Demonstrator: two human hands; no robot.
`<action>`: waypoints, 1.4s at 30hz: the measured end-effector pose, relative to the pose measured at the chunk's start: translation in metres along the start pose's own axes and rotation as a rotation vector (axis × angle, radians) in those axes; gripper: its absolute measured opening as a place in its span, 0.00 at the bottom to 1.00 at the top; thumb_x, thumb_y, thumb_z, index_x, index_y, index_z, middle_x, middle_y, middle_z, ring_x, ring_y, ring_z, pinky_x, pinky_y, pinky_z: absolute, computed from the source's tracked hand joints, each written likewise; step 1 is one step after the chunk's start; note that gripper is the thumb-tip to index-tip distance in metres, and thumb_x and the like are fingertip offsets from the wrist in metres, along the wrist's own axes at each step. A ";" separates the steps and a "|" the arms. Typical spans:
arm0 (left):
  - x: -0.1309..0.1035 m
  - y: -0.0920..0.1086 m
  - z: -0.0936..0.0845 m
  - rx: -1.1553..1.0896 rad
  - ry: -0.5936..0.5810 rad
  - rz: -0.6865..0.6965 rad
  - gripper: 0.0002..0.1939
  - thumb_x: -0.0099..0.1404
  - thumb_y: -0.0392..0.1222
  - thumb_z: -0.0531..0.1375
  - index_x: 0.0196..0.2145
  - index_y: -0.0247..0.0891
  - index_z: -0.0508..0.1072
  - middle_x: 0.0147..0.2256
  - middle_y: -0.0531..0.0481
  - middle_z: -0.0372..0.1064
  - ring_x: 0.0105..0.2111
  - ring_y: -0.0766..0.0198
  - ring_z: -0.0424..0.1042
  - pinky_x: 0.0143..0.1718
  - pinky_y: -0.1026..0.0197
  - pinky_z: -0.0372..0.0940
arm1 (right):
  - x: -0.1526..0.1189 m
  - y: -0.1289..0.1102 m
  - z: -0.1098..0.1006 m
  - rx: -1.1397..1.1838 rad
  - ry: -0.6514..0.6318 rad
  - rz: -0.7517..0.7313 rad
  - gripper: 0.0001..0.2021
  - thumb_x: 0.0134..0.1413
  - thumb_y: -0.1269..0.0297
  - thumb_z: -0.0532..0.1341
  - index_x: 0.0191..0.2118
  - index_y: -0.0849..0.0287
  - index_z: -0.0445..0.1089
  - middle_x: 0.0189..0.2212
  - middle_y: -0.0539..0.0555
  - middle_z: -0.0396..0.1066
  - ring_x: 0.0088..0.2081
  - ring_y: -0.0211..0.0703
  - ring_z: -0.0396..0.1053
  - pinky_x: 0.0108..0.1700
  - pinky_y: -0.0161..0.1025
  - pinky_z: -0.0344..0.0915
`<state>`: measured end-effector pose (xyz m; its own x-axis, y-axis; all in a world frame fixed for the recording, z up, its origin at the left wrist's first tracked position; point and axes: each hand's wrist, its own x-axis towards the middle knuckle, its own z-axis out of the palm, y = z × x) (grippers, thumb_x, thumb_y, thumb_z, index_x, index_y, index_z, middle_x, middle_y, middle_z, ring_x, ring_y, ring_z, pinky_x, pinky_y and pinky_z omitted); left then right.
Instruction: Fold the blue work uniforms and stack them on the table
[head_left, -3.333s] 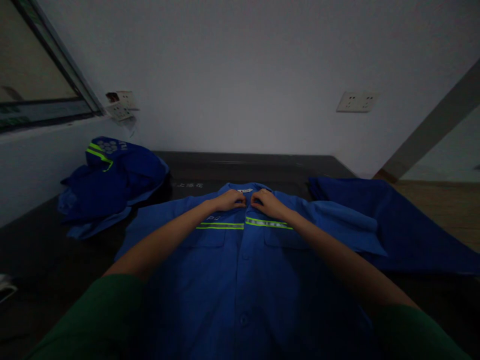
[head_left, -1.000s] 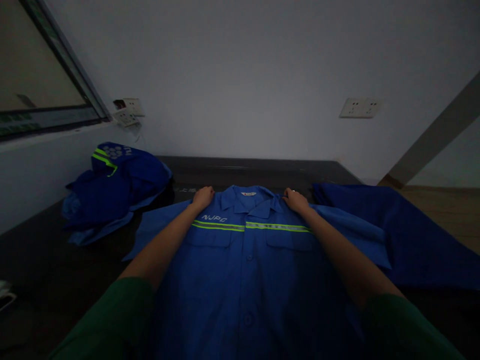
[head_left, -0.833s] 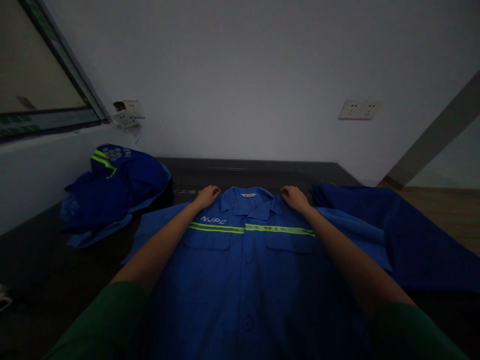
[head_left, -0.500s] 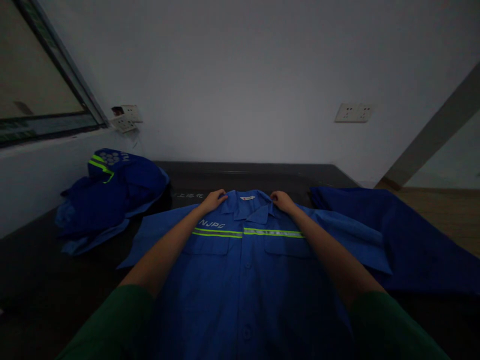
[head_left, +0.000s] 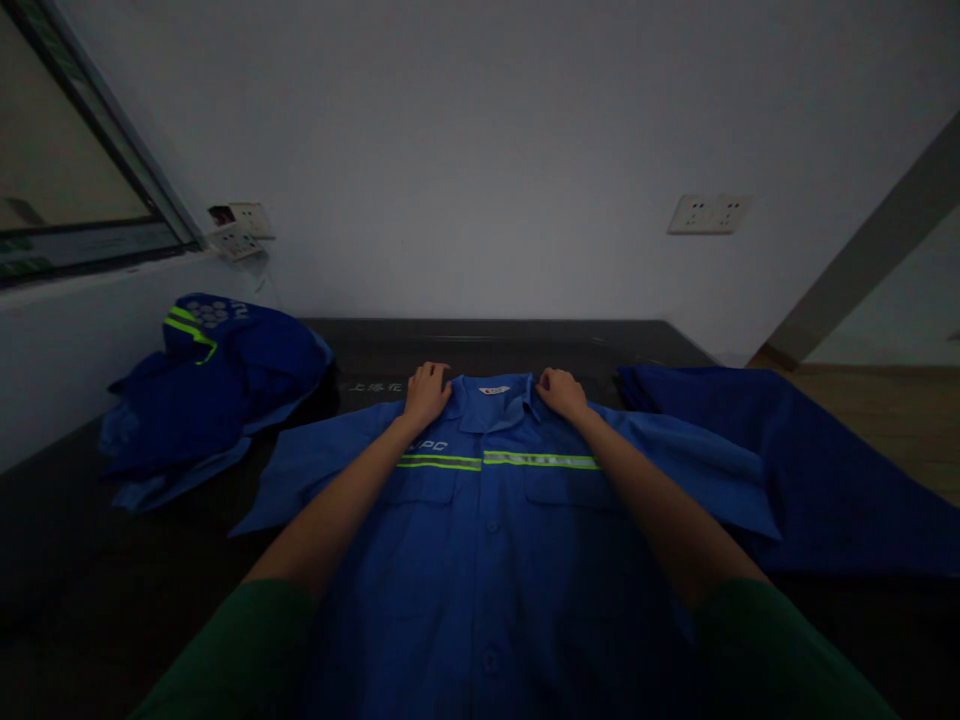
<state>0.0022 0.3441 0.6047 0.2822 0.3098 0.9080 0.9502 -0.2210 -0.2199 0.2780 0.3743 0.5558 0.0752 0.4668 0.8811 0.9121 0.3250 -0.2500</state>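
A blue work shirt with yellow-green and silver stripes lies front up, its sleeves spread to both sides. My left hand rests at the left side of its collar, the fingers bent over the cloth. At the collar's right side, my right hand has its fingers closed on the edge. A white label shows inside the neck between the hands. My left forearm covers part of the lettering on the chest.
Crumpled dark blue clothing with a yellow-green stripe lies at the left. Dark blue cloth is spread at the right, partly under the sleeve. Behind the dark table stands a wall with sockets.
My left hand has turned, its fingers now pointing more forward over the collar. The collar lies a little flatter, and my right hand has shifted slightly. The view has moved slightly.
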 end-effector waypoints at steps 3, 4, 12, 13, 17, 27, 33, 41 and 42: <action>-0.002 0.009 -0.008 -0.070 -0.076 0.322 0.16 0.67 0.41 0.54 0.52 0.44 0.68 0.53 0.46 0.64 0.55 0.55 0.60 0.56 0.53 0.56 | 0.006 0.012 -0.007 0.144 0.038 -0.247 0.14 0.55 0.71 0.56 0.47 0.59 0.71 0.47 0.58 0.71 0.51 0.46 0.65 0.53 0.43 0.60; -0.003 0.012 -0.008 -0.092 -0.113 0.423 0.14 0.68 0.42 0.54 0.50 0.44 0.70 0.52 0.47 0.64 0.55 0.56 0.60 0.57 0.52 0.54 | 0.007 0.015 -0.007 0.198 0.037 -0.365 0.16 0.53 0.74 0.56 0.47 0.59 0.72 0.49 0.57 0.71 0.52 0.46 0.64 0.56 0.45 0.58; -0.018 0.074 0.012 -0.355 -0.244 0.313 0.15 0.70 0.47 0.52 0.45 0.38 0.74 0.43 0.45 0.74 0.44 0.58 0.71 0.48 0.58 0.62 | 0.006 0.005 0.009 0.225 -0.063 -0.580 0.19 0.48 0.79 0.54 0.44 0.59 0.75 0.46 0.56 0.73 0.53 0.47 0.63 0.58 0.46 0.55; -0.020 0.083 0.016 -0.364 -0.247 0.285 0.16 0.69 0.48 0.52 0.45 0.37 0.74 0.41 0.45 0.74 0.42 0.58 0.72 0.45 0.59 0.63 | 0.005 0.003 0.010 0.221 -0.063 -0.572 0.18 0.49 0.79 0.54 0.43 0.60 0.75 0.44 0.56 0.73 0.52 0.47 0.63 0.58 0.45 0.55; -0.024 0.101 0.033 -0.373 -0.226 0.156 0.17 0.66 0.47 0.58 0.47 0.32 0.72 0.39 0.42 0.75 0.37 0.57 0.73 0.38 0.60 0.65 | 0.007 -0.003 0.009 0.218 -0.058 -0.484 0.14 0.49 0.78 0.55 0.38 0.62 0.75 0.42 0.58 0.72 0.52 0.47 0.61 0.57 0.44 0.55; -0.028 0.100 0.040 -0.408 -0.162 0.139 0.14 0.70 0.44 0.51 0.38 0.35 0.73 0.38 0.44 0.74 0.40 0.57 0.73 0.41 0.59 0.63 | 0.013 0.004 0.000 0.570 -0.070 0.236 0.09 0.59 0.70 0.53 0.42 0.63 0.69 0.29 0.57 0.74 0.32 0.43 0.73 0.40 0.40 0.70; -0.028 0.099 0.041 -0.409 -0.162 0.200 0.12 0.71 0.42 0.49 0.39 0.38 0.71 0.38 0.49 0.74 0.40 0.61 0.72 0.41 0.63 0.63 | 0.015 -0.011 0.017 0.742 -0.095 0.353 0.12 0.54 0.67 0.62 0.44 0.63 0.65 0.20 0.48 0.70 0.19 0.37 0.68 0.24 0.33 0.67; -0.031 0.104 0.039 -0.291 -0.117 0.130 0.09 0.69 0.39 0.52 0.44 0.37 0.69 0.45 0.41 0.69 0.48 0.53 0.67 0.48 0.53 0.61 | 0.013 -0.003 0.016 0.677 0.102 0.293 0.15 0.38 0.69 0.68 0.36 0.59 0.69 0.33 0.50 0.70 0.36 0.41 0.70 0.42 0.39 0.67; -0.032 0.105 0.038 -0.276 -0.104 0.125 0.11 0.68 0.39 0.53 0.47 0.37 0.67 0.47 0.40 0.68 0.49 0.52 0.66 0.49 0.52 0.61 | 0.011 -0.003 0.017 0.629 0.131 0.263 0.14 0.38 0.68 0.69 0.35 0.58 0.70 0.35 0.51 0.69 0.38 0.42 0.69 0.44 0.40 0.66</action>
<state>0.0981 0.3459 0.5386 0.4198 0.3544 0.8356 0.8396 -0.5014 -0.2091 0.2697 0.3922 0.5594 0.3457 0.5054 0.7906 0.4526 0.6482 -0.6123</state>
